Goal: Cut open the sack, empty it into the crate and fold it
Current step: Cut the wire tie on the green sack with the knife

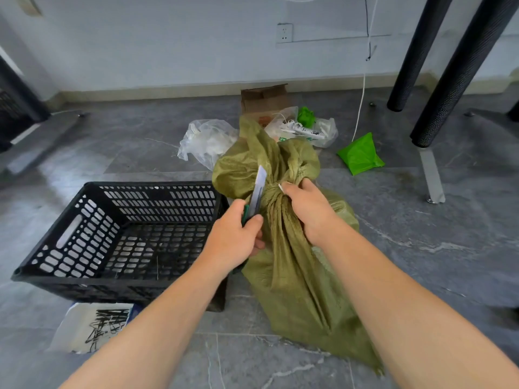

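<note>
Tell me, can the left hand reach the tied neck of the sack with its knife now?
Probably yes. The left hand holds the knife with its blade right beside the tied neck of the sack; nothing lies between them. The right hand grips the neck on the other side.

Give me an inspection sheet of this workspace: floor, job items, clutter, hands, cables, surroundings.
Surface: grey tiled floor.
Job's things: olive sack tied at the neck; black crate at its left; knife, blade at the neck.
Clutter: clear bags, green bag, cardboard box behind the sack; printed sheet by the crate.
Hands: left hand grips the knife; right hand grips the sack's neck.
Cables: white cord and black cable hang down the wall.
Surroundings: wall socket, black table legs.
</note>
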